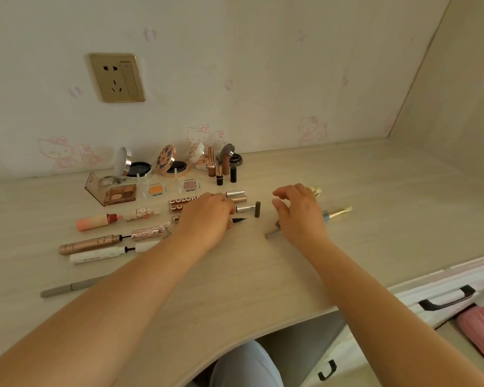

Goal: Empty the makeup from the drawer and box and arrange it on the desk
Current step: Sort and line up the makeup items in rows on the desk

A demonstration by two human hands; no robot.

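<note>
Makeup lies in rows on the pale wooden desk. My left hand holds a black-tipped eyeliner pen low over the desk, covering part of the brown lettered boxes. Silver and gold tubes and a T-shaped silver applicator lie just beyond its fingers. My right hand hovers with fingers loosely curled and holds nothing, above a grey pencil and beside small cream-tipped brushes. Open compacts and upright lipsticks stand by the wall.
An eyeshadow palette, a pink tube, a rose-gold pen, a white pen and a grey pencil lie at the left. A white drawer with a black handle is at the lower right. A wall socket sits above.
</note>
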